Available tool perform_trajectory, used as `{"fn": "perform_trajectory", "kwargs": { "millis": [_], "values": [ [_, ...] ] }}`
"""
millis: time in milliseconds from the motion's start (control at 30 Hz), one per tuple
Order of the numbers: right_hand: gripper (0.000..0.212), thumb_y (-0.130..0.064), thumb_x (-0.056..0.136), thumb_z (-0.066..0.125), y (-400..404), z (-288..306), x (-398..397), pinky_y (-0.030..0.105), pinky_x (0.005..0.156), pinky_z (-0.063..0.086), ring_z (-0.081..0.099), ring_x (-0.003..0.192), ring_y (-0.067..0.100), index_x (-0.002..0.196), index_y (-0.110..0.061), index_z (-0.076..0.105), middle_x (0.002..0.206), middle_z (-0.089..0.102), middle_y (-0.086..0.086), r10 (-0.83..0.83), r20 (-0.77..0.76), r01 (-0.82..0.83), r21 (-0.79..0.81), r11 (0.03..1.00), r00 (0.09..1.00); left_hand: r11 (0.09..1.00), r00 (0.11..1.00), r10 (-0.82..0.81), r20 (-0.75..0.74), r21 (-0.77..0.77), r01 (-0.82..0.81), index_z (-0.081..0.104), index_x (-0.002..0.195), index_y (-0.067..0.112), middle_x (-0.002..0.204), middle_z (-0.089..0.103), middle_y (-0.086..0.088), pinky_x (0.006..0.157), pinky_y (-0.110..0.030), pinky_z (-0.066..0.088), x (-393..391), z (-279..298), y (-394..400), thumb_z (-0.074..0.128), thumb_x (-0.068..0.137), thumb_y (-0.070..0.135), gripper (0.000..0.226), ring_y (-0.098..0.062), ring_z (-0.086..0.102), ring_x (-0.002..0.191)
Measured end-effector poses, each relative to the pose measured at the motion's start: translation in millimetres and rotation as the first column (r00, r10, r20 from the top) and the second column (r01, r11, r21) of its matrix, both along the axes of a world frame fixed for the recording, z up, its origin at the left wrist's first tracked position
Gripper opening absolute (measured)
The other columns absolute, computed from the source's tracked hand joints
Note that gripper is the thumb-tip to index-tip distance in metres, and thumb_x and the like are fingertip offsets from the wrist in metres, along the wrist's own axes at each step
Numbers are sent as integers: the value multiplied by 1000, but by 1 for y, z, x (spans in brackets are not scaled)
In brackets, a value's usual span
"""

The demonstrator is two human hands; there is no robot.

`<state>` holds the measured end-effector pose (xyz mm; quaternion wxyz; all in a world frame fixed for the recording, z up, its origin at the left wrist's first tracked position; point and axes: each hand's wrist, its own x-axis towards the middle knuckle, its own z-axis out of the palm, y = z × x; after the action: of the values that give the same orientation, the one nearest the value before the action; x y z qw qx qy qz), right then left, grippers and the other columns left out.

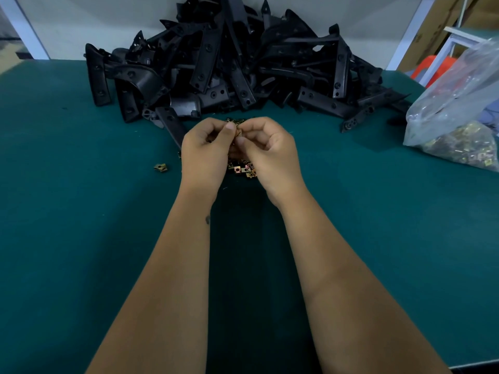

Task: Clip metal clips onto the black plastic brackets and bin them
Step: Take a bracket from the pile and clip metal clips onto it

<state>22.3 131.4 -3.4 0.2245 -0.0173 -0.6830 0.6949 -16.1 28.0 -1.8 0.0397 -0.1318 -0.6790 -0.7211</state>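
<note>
A big heap of black plastic brackets (pixel 229 66) lies at the back of the green table (pixel 81 211). My left hand (pixel 205 149) and my right hand (pixel 270 149) meet in front of it, fingers curled, and pinch a small brass-coloured metal clip (pixel 239 128) between their fingertips. A black bracket (pixel 171 125) lies just left of my left hand, its near end hidden behind it. Under my hands sits a small pile of metal clips (pixel 243 168). One stray clip (pixel 161 167) lies to the left.
At the right edge of the table slumps a clear plastic bag of metal clips (pixel 456 130). Behind it stand a white frame and an orange object (pixel 434 66). A white wall rises behind the bracket heap.
</note>
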Motion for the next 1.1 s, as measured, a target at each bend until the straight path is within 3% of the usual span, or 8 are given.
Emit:
{"fn": "perform_trajectory", "kwargs": {
  "millis": [100,233,500,700,867,967,1100],
  "values": [
    [25,4,90,61,-5,-2,-1,16,72,51,67,78,3,90,-21,62,83,71,-4,-61,-11,61,109,992,998,999,998,47,33,20,-48,67,78,18,72,66,2,71,-30,55,1,0,4,57,97,12,22,-13,62,72],
    [26,3,90,60,-10,-2,-2,19,72,52,68,81,9,89,-23,62,85,71,-1,-96,-41,101,146,984,995,994,992,78,95,71,-84,66,78,16,75,64,-2,72,-31,53,2,0,8,56,97,12,22,-17,59,75],
    [21,3,91,58,-20,-4,-4,23,72,54,67,83,15,91,-17,60,87,69,4,-171,-132,194,190,962,976,974,980,101,171,184,-132,66,75,15,63,61,6,59,-17,48,4,3,12,58,98,12,24,-2,56,58],
    [20,2,88,61,-14,-1,-3,18,72,52,67,82,11,91,-17,63,87,69,1,-195,-129,218,200,955,972,993,998,-7,68,120,-2,70,84,17,74,67,6,72,-21,54,-1,1,3,61,97,14,16,-5,60,72],
    [15,-7,94,59,-1,2,-2,34,71,59,69,76,21,86,-16,69,84,70,6,-118,32,120,-70,990,993,993,999,-51,-19,103,52,74,94,27,91,72,13,85,-21,53,-5,-2,-5,67,94,19,10,-4,64,90],
    [19,-14,95,60,-1,2,-2,29,58,56,65,66,18,79,-15,71,76,69,7,-38,74,48,-138,989,997,992,995,-82,-48,96,86,74,96,27,89,73,15,82,-19,52,-4,-3,-5,67,94,17,13,-1,65,89],
    [15,-11,93,62,-2,3,-3,28,59,55,66,66,16,81,-13,71,75,70,4,-66,75,78,-168,983,995,986,992,-117,-50,115,122,75,96,26,91,75,11,83,-21,53,-4,-3,-5,69,92,14,14,-5,68,92]
  ]
}}
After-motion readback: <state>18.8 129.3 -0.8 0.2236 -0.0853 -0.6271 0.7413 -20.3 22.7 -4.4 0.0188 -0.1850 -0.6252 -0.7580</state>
